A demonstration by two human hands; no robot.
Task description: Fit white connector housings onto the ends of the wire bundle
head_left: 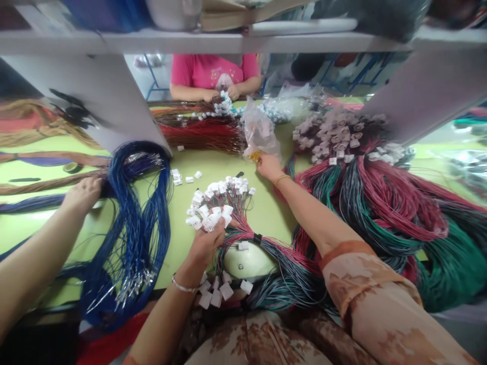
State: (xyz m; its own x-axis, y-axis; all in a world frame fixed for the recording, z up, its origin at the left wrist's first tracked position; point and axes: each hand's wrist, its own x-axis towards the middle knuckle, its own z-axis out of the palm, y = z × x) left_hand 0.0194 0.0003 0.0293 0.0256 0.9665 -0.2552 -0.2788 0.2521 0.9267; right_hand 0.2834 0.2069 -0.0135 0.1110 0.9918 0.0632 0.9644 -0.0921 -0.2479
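My left hand [207, 242] is closed around a bunch of thin wires just below their white plastic connectors [213, 219]. More of these connectors fan out behind it, on red, green and black wires [274, 246] bound with a black tie. Further off, my right hand [269, 166] reaches to the lower edge of a clear plastic bag [262, 133]. Its fingers are pinched at small yellow pieces [254, 156], too blurred to name exactly. Several white connectors [224, 291] hang at the table's front edge, below my left hand.
Blue wire bundles [140, 203] lie at left, beside another person's hand [85, 192]. Pink, green and black wire coils [403, 203] with white connectors fill the right. Across the table [205, 162], a person in pink [213, 73] handles wires. A shelf [243, 43] spans overhead.
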